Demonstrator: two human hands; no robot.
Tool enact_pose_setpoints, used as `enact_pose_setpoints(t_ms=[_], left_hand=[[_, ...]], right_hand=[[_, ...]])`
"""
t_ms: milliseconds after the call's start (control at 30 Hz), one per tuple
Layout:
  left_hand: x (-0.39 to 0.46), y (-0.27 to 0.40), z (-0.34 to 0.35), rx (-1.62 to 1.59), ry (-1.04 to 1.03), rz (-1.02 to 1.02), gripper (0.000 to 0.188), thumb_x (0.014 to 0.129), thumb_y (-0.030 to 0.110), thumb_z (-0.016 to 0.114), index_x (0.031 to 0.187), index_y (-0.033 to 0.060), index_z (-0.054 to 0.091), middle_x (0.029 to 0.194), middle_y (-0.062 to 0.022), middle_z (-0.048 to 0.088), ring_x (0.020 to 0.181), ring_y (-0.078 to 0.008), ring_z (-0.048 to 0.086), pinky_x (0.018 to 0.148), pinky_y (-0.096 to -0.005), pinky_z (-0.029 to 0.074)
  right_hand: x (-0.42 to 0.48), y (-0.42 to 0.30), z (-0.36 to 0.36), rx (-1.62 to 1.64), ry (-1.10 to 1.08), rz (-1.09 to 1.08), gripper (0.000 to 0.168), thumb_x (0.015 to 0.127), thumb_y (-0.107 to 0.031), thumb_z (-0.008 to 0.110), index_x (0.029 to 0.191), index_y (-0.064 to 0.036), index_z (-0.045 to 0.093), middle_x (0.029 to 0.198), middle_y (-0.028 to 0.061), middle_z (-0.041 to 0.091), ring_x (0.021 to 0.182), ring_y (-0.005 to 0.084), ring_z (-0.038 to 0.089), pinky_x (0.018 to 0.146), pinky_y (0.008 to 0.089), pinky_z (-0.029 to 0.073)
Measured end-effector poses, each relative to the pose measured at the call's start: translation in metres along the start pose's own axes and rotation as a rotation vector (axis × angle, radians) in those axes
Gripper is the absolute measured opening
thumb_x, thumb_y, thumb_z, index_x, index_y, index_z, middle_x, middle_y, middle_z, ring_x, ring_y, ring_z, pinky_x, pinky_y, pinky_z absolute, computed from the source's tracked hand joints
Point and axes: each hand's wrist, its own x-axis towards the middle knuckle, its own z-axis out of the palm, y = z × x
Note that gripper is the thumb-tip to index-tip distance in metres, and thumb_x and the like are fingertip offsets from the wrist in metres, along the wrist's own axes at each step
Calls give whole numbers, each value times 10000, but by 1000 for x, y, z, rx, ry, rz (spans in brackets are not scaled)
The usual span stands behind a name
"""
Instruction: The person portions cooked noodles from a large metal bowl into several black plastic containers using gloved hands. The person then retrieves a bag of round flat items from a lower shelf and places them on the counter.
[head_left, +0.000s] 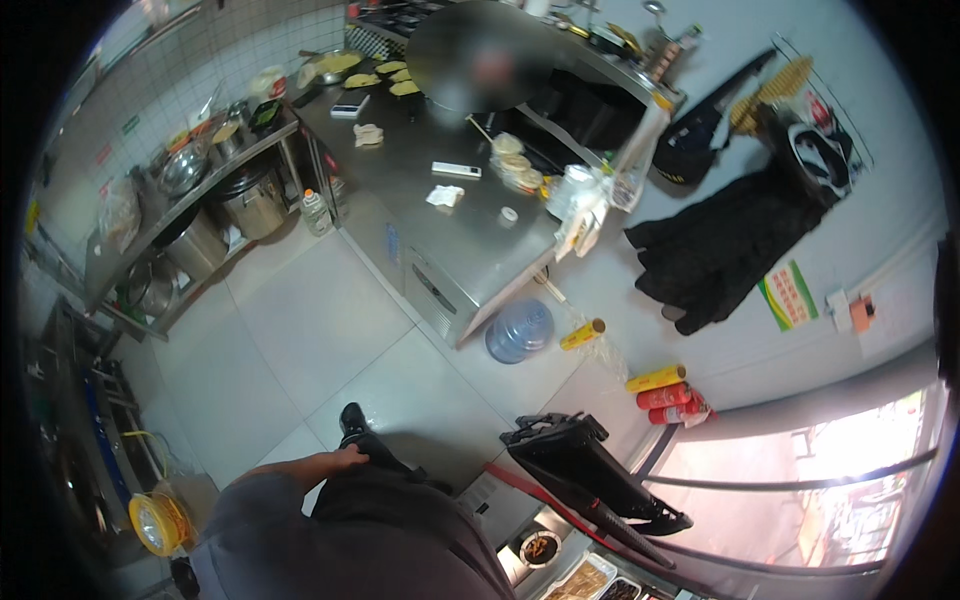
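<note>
My left hand (352, 455) hangs beside my dark trousers (382, 491), at thigh height. It seems to touch the cloth, and its fingers are too small to make out. My right hand is out of view. One black shoe (352, 420) stands on the pale tiled floor (285, 322). Ahead is a stainless steel counter (405, 217). On its top lie a white handheld device (456, 170), crumpled white cloths (445, 196), a small white roll (509, 215) and a kitchen scale (350, 105). Several yellow-green flat pieces (405, 88) lie farther back.
Left, a steel shelf (247, 154) carries bowls above large pots (255, 208). A blue water jug (519, 331), yellow film rolls (583, 334) and fire extinguishers (664, 395) stand at right. Close by are a black object (577, 457) and a food station (540, 549). A blurred patch covers the counter's far end.
</note>
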Motion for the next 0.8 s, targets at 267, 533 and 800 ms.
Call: enact_pose_setpoints(t_ms=[267, 533, 800], left_hand=[[-37, -61, -184, 659, 119, 389, 404, 952, 431, 545, 1083, 88, 714, 1175, -240, 735, 1140, -450, 692, 962, -541, 565], [-31, -206, -277, 471, 353, 426, 327, 903, 377, 605, 1024, 95, 716, 1042, -188, 754, 983, -432, 722, 860, -539, 588], [-53, -259, -329, -274, 596, 206, 444, 1105, 412, 481, 1036, 76, 764, 957, -187, 764, 955, -390, 736, 841, -467, 571]], right_hand=[[-119, -353, 103, 788, -654, -364, 382, 944, -177, 761, 1290, -46, 664, 1276, 177, 661, 1133, 346, 640, 997, 436, 526], [-240, -682, 139, 694, -1667, -937, 487, 1028, -399, 668, 1361, -44, 660, 1330, 204, 675, 1254, 395, 635, 1071, 475, 505], [-245, -945, 251, 615, -1561, -1264, 682, 967, -441, 741, 1444, 18, 572, 1452, 251, 603, 1388, 429, 524, 1181, 493, 412]])
